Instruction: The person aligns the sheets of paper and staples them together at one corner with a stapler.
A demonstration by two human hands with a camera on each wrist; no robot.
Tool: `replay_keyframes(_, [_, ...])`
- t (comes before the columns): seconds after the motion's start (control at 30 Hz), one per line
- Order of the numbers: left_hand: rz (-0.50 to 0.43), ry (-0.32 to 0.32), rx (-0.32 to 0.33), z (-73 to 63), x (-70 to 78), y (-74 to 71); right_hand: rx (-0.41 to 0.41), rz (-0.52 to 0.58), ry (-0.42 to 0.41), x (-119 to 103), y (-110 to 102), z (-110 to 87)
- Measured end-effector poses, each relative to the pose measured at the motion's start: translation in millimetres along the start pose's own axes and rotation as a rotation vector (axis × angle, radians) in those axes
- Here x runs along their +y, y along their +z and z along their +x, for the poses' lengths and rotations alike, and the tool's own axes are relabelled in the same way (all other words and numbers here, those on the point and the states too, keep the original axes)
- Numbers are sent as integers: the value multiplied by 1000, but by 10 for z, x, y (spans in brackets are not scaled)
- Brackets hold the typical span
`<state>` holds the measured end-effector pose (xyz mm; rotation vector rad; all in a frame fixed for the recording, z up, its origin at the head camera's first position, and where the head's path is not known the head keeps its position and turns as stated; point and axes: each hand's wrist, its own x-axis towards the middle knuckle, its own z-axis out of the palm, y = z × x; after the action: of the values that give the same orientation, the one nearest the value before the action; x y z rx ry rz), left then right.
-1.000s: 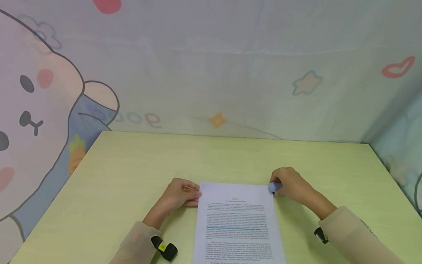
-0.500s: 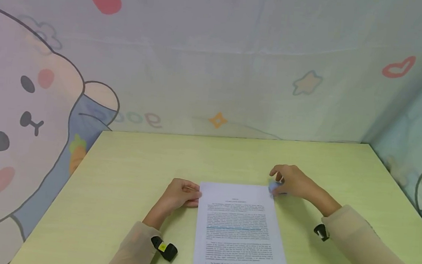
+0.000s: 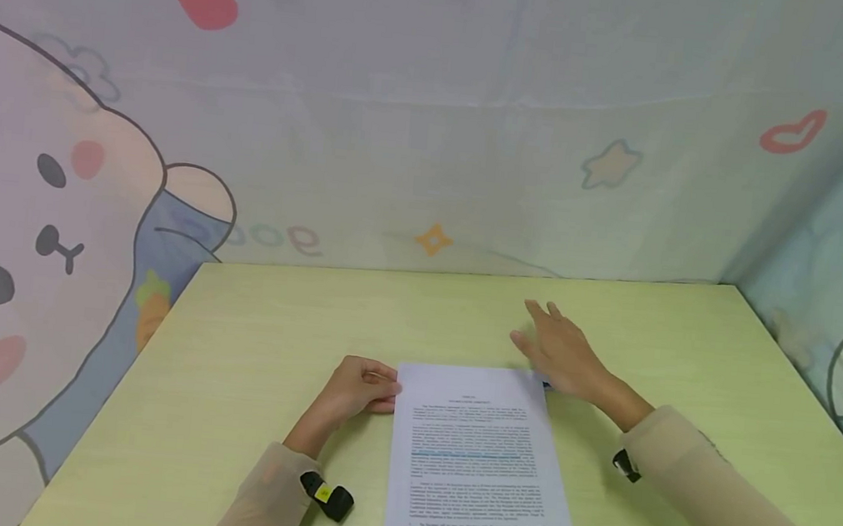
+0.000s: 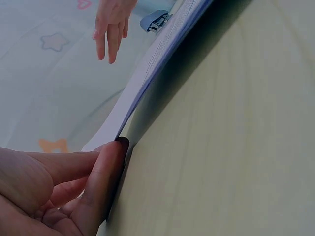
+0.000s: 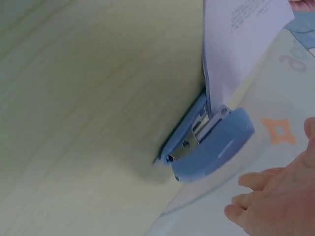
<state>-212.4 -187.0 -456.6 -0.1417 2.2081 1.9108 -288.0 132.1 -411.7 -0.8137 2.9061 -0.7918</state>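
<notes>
A stack of printed paper (image 3: 474,468) lies on the table, its upper left edge pinched between the thumb and fingers of my left hand (image 3: 359,390). In the left wrist view the stack's edge bows up off the tabletop. A small blue stapler (image 5: 211,147) stands at the stack's upper right corner, with that corner between its arms. My right hand (image 3: 564,351) hovers over the stapler with fingers spread, holding nothing, and hides most of it in the head view. The right wrist view shows a gap between these fingers and the stapler.
The pale yellow-green table (image 3: 274,309) reaches back to a cloth backdrop (image 3: 434,114) with cartoon prints. Black straps with small devices sit at both sleeves, such as the left strap (image 3: 326,495).
My right hand has let go of the stapler, spread its fingers and moved up and slightly left. The stapler stays at the paper's corner. My left hand keeps its place on the paper.
</notes>
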Motion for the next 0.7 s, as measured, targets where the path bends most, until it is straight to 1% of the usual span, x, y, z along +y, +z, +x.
replay_keyframes(0.07, [4,1,1,-3,5,-2,22,-35,0,-14,53,23])
replay_keyframes(0.2, [8,-3,3,-6,11,-8,24,-68,2,-18,147,56])
replay_keyframes(0.37, [7,-1,0,-7,15,-10,41,-140,-43,14,241,87])
replay_keyframes(0.5, [-1,8,-5,-3,-1,-15,50,-173,-69,31,295,109])
replay_keyframes(0.7, [4,5,-1,0,0,-9,39,-193,-55,22,341,119])
